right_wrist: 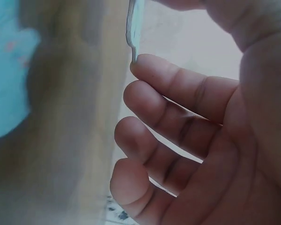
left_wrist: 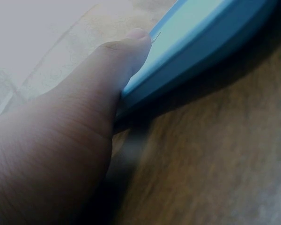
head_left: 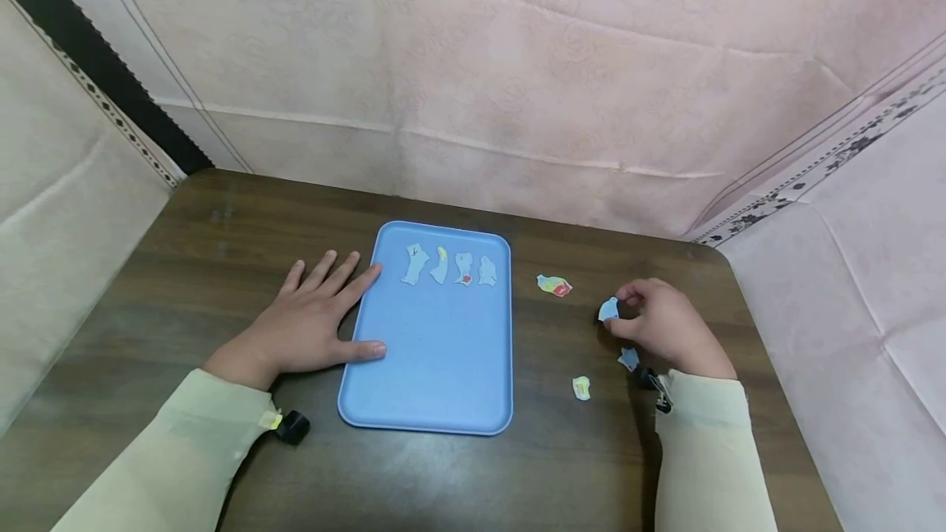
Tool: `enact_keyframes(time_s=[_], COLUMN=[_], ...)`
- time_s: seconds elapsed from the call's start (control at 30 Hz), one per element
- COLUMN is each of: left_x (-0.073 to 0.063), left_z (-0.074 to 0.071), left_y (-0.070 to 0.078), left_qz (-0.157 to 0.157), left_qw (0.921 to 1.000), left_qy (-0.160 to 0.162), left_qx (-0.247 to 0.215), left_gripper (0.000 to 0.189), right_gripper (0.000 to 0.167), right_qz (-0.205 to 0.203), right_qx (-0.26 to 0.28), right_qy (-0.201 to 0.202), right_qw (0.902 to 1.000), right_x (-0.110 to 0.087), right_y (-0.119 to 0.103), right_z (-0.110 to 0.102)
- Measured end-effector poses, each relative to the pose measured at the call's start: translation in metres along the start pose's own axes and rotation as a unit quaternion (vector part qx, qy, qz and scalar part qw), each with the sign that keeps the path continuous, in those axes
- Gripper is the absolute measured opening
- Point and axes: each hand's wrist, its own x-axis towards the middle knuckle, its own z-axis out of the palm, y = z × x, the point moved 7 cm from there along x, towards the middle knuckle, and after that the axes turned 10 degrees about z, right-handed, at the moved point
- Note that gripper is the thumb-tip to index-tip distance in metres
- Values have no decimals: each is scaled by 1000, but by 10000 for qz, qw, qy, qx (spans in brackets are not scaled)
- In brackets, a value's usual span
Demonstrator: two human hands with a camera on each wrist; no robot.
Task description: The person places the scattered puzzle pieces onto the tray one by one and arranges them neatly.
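My left hand (head_left: 314,323) lies with fingers spread along the left side of a blue tray (head_left: 429,384). Its thumb (left_wrist: 126,54) reaches over the tray's rim in the left wrist view. Four small pale-blue paper cutouts, one of them a curved cutout (head_left: 439,266) with a yellow spot, lie in a row near the tray's far end. My right hand (head_left: 668,327) pinches a light-blue cutout (head_left: 608,309) between thumb and index finger, right of the tray. Seen edge-on in the right wrist view, this cutout (right_wrist: 135,28) stands upright at the fingertips.
On the wooden table (head_left: 443,483), right of the tray, lie a red, yellow and green cutout (head_left: 554,285), a yellowish cutout (head_left: 581,388) and a blue cutout (head_left: 628,359) beneath my right wrist. Pale patterned cloth (head_left: 517,89) hangs behind the table and along its sides.
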Motion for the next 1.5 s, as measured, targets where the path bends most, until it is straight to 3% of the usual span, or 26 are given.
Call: enact_keyframes(time_s=[0.43,1.03,1.5], left_x=[-1,-1,-1], left_z=[0,1,1], left_y=[-1,-1,0], left_qz=[-4,-10,-52], left_qw=[10000,10000,9999], left_qy=[12,15,12], left_qx=[49,78,102], left_gripper=[127,128,128], right_gripper=[49,44,48], right_qz=[-427,-1391,-1967], right_qx=[79,88,-146], right_qy=[230,260,270], right_qw=[9988,9899,9800], right_x=[-18,-22,-23], right_y=[-46,-150,-219], right_z=[-21,-34,-36])
